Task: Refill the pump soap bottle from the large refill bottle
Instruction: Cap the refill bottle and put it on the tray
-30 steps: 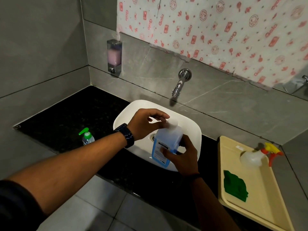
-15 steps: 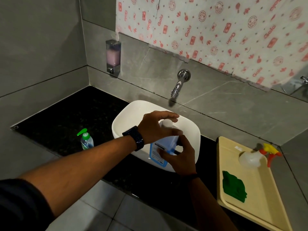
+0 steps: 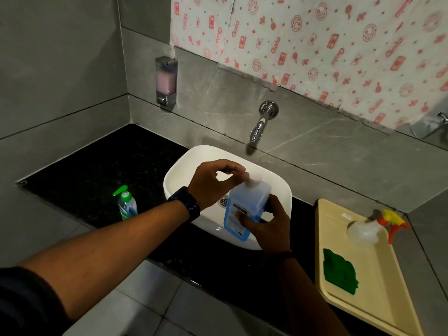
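gripping refill bottle (image 3: 244, 209) body, right hand (image 3: 269, 226); left hand (image 3: 213, 183) fingertips on cap (image 3: 254, 181)

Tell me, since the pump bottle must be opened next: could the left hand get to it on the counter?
Probably yes. The pump bottle stands alone on the black counter, left of the sink, nothing around it. The left hand is at the refill bottle cap and must let go first.

Head view: looks steeply down and forward from above, close over the sink (image 3: 180, 170).
Shared views: only one.
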A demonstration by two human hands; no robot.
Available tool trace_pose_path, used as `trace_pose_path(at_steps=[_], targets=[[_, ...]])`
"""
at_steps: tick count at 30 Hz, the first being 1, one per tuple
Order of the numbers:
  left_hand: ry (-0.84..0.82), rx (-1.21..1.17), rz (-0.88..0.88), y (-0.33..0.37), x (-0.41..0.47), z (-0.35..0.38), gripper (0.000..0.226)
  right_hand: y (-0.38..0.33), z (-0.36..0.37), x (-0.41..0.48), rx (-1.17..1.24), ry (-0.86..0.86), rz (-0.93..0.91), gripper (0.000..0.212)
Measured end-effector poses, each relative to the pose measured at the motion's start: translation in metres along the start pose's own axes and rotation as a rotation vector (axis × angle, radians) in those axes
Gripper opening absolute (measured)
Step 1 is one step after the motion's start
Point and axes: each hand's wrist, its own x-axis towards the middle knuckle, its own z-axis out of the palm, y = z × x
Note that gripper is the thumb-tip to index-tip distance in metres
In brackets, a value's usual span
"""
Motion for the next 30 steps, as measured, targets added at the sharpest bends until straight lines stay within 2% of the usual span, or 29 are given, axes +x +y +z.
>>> trace_pose_path(at_steps=[4, 6, 12, 19, 23, 26, 30], targets=[[-0.02, 0.044, 0.024, 0.004, -0.002, 0.007, 0.042, -0.002, 0.005, 0.001, -0.012, -0.004, -0.003, 0.06], [-0.005, 0.066, 0.028, 0.006, -0.002, 0.008, 0.046, -0.004, 0.007, 0.0, -0.013, -0.001, -0.008, 0.06], [0.01, 0.111, 0.046, 0.012, -0.002, 0.004, 0.037, -0.012, 0.006, -0.002, 0.02, 0.001, -0.03, 0.056], [-0.168, 0.086, 0.09, 0.012, 0.005, -0.009, 0.034, -0.013, 0.008, -0.004, 0.046, -0.008, -0.032, 0.056], [-0.125, -0.012, 0.113, 0.01, 0.004, -0.016, 0.031, -0.014, 0.013, -0.003, 0.031, -0.019, -0.037, 0.058], [-0.084, 0.05, 0.104, 0.008, 0.004, -0.015, 0.03, -0.015, 0.015, -0.002, 0.026, -0.027, -0.028, 0.061], [-0.144, 0.117, 0.131, 0.005, 0.007, -0.017, 0.029, -0.014, 0.014, -0.001, 0.033, -0.056, -0.013, 0.062]])
